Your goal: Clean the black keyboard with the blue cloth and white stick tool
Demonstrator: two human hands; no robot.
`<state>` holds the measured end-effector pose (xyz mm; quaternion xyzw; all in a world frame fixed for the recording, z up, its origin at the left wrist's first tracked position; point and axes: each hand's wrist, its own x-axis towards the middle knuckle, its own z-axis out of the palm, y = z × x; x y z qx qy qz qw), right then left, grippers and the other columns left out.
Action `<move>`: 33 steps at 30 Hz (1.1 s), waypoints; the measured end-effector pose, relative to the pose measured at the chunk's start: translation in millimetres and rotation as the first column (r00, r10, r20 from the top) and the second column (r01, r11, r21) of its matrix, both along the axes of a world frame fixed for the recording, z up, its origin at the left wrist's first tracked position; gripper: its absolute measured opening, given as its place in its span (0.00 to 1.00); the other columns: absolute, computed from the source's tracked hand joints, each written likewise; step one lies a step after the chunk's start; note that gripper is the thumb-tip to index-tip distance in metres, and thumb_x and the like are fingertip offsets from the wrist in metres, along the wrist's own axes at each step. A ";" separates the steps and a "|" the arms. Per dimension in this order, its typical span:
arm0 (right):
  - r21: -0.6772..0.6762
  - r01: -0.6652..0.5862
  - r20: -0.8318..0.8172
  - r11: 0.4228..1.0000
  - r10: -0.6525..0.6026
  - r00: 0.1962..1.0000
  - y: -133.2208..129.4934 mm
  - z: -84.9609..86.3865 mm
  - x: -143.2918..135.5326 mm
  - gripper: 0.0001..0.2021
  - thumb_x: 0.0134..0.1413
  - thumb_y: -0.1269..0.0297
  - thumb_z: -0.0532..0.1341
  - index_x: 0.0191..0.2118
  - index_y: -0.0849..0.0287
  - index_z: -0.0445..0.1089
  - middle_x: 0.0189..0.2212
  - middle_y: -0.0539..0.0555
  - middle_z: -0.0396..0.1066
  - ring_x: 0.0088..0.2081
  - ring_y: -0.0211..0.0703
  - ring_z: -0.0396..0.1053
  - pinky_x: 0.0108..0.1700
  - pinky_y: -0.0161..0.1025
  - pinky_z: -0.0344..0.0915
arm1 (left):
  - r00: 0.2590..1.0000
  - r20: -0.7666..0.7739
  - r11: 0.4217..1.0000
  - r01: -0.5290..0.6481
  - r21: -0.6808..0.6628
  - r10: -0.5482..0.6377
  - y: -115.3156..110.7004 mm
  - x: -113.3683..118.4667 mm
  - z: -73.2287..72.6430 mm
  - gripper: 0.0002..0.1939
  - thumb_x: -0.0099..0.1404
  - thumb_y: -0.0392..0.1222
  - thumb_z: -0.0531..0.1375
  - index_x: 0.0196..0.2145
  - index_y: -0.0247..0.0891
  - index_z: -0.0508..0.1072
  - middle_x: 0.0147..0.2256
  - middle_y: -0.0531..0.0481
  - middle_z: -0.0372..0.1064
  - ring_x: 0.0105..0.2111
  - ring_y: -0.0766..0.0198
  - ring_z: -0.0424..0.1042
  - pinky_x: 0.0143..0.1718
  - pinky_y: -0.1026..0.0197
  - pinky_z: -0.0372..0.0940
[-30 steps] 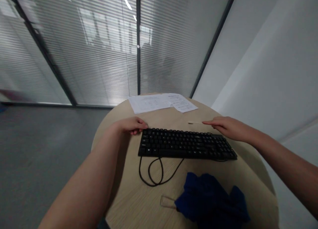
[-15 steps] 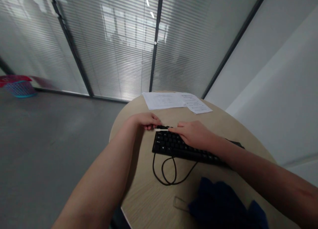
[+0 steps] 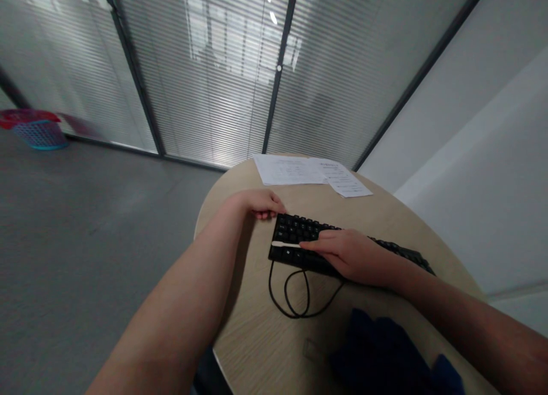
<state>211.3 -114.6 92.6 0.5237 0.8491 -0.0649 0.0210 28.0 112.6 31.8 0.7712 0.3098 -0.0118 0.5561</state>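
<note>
A black keyboard (image 3: 317,265) lies slantwise on the round wooden table, its dark cable (image 3: 295,315) looped in front of it. My left hand (image 3: 266,203) is closed at the keyboard's far left corner, fingers curled and the fingertips against the edge. Over the near-left keys, my right hand (image 3: 349,252) grips a slim white stick (image 3: 286,245) with a slightly wider left end. The index finger stretches along the stick, which lies across the lower key rows. What its tip is made of is too small to tell. My right hand and forearm hide the keyboard's middle.
Printed paper sheets (image 3: 295,171) lie at the table's (image 3: 252,326) far edge. Dark blue cloth (image 3: 385,349) sits at the near right, beside a faint clear rectangular object (image 3: 314,349). A red and blue basket (image 3: 40,133) stands on the floor by the blinds-covered glass wall.
My right hand has brought the white stick from the keyboard's far edge down toward the near key rows. My left hand stays at the far left corner. The view has shifted slightly.
</note>
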 end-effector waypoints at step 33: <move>0.209 0.045 0.150 0.977 -0.078 0.986 -75.5 -37.1 24.9 0.28 0.58 0.76 0.55 0.63 0.49 0.67 0.35 0.51 0.70 0.25 0.27 0.57 0.27 0.34 0.42 | 0.990 -0.031 0.988 0.141 0.060 -0.139 -3.1 2.7 5.1 0.19 0.56 0.57 0.67 0.34 0.38 0.78 0.22 0.53 0.63 0.18 0.70 0.60 0.18 0.67 0.54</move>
